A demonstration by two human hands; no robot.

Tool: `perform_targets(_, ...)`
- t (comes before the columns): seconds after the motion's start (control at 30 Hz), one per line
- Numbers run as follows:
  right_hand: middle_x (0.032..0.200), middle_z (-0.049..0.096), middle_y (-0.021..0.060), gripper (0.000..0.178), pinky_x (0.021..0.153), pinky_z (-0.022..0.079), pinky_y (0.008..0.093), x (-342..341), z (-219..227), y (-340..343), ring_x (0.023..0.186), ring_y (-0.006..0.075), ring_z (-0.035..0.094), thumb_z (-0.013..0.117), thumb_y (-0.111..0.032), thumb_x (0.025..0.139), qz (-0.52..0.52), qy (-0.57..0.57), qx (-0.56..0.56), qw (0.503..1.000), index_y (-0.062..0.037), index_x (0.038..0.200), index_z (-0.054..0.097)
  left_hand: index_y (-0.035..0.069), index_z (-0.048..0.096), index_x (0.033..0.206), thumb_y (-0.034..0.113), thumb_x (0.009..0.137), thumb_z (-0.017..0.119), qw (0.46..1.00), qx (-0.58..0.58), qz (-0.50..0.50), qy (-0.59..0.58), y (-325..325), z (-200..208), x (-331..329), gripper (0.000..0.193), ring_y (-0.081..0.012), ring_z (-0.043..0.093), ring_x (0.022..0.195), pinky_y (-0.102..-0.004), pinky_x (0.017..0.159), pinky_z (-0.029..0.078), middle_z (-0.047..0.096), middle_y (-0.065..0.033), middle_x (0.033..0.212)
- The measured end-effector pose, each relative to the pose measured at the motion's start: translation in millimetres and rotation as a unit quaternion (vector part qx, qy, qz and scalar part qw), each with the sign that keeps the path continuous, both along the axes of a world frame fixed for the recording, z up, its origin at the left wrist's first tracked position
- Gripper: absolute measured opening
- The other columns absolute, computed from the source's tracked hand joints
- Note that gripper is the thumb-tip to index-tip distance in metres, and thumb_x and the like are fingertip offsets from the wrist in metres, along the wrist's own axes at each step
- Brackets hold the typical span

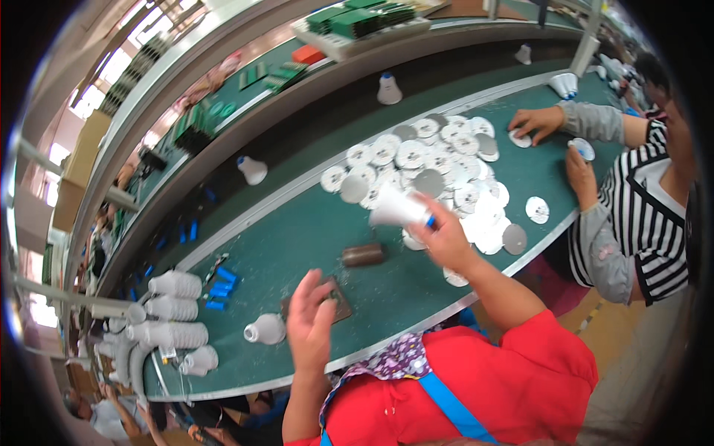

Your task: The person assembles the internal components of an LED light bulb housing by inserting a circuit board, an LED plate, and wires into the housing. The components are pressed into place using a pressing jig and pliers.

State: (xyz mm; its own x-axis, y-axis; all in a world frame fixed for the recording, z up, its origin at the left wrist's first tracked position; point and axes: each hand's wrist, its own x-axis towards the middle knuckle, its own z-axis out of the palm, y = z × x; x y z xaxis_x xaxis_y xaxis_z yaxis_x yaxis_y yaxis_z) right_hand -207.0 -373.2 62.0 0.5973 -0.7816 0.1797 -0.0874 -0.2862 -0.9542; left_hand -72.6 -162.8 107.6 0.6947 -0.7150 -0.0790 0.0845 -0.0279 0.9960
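My right hand (445,236) is closed round the narrow blue end of a white cone-shaped lamp housing (396,207), held above the table with its wide end toward the left. The housing is a little blurred. My left hand (311,320) is empty, fingers stretched and apart, above a flat brown metal plate (338,299) that it partly hides. Another white lamp housing (268,329) lies on its side just left of that hand. Between my hands and farther off lies a dark brown cylinder (363,255). Beyond my right hand spreads a pile of round white and grey discs (411,154).
Stacked white housings (175,334) and small blue pieces (223,284) lie at the left. A dark conveyor belt (312,123) carries spaced housings (388,89) along the far side. At the right, a co-worker's hand (537,123) touches a disc. Green circuit boards (357,21) sit on the shelf above.
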Motion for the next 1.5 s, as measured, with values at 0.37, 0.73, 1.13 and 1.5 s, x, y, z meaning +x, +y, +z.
perform_targets(0.37,0.096,0.059,0.0200,0.042,0.081,0.040,0.0413,-122.8,-77.0,-171.4,0.089,0.0344,0.056,0.060,-0.026,0.080,-0.357,0.289,-0.293,0.839,-0.0013,0.113,0.050,0.000,0.050,0.115,0.006,0.082,0.056,0.751,0.210,0.330,-0.533,110.4,-24.3,51.4,0.034,-0.0262,0.045,0.113,-0.0359,0.093,0.035,0.048,-0.0154,0.121)
perform_targets(0.73,0.107,0.057,0.0179,0.046,0.090,0.036,0.0423,-129.2,-73.9,-176.8,0.101,0.0330,0.052,0.057,-0.032,0.082,-0.372,0.323,-0.435,0.754,-0.0021,0.116,0.050,0.004,0.036,0.129,0.011,0.076,0.065,0.920,0.135,0.324,-0.176,131.5,-86.1,74.7,0.061,-0.0247,0.042,0.116,-0.0377,0.093,0.037,0.041,-0.0114,0.129)
perform_targets(1.13,0.109,0.054,0.0147,0.037,0.092,0.034,0.0401,42.5,17.1,-52.8,0.103,0.0328,0.047,0.060,-0.014,0.080,-0.054,0.119,-0.488,0.863,-0.0036,0.115,0.051,0.003,0.054,0.112,0.008,0.072,0.069,0.936,0.113,0.283,-0.178,128.7,-106.6,84.5,0.042,-0.0174,0.058,0.092,-0.0293,0.078,0.047,0.057,-0.0094,0.107)
perform_targets(1.5,0.099,0.058,0.0127,0.037,0.080,0.044,0.0379,172.2,20.6,62.2,0.094,0.0300,0.052,0.066,-0.014,0.073,0.290,0.039,-0.413,0.863,-0.0052,0.107,0.055,-0.003,0.045,0.119,0.005,0.083,0.059,0.959,-0.076,0.266,-0.057,120.1,-87.4,93.8,0.040,-0.0172,0.053,0.102,-0.0294,0.089,0.041,0.052,-0.0109,0.115)
